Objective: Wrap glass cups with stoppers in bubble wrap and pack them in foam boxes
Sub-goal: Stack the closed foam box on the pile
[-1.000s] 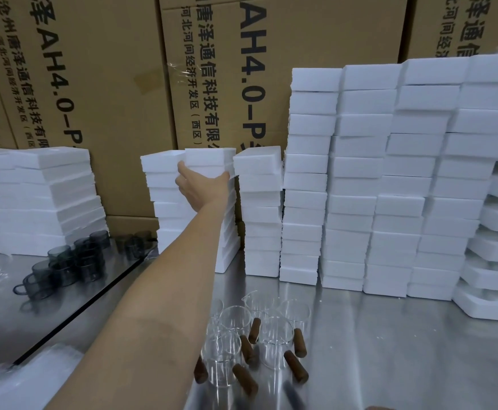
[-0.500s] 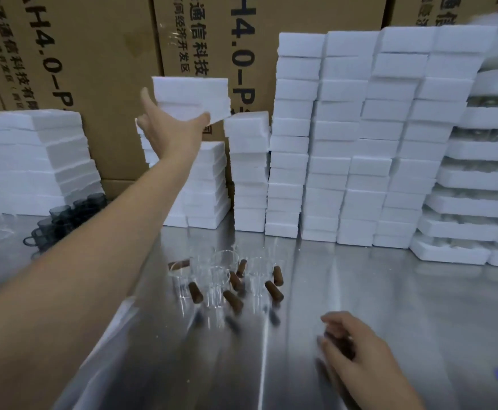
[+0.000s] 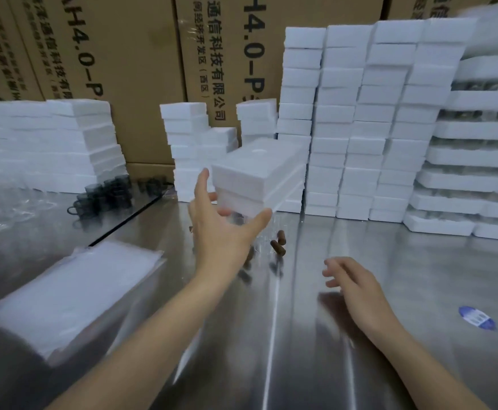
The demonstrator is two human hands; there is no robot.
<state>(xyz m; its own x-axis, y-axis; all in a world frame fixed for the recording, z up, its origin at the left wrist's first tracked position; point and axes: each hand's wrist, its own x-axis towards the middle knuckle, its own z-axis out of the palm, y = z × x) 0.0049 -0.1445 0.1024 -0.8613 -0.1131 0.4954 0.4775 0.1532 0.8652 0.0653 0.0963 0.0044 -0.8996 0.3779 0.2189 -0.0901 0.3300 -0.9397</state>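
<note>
Foam box [image 3: 259, 170] held up in the left hand [image 3: 221, 229]
It is gripped at its near end, above the brown stoppers [image 3: 278, 247] on the table [image 3: 390, 291]; its long axis is pointed away toward the right (slightly tilted). Nothing is held by the right hand [image 3: 351, 282], fingers loose.
</note>
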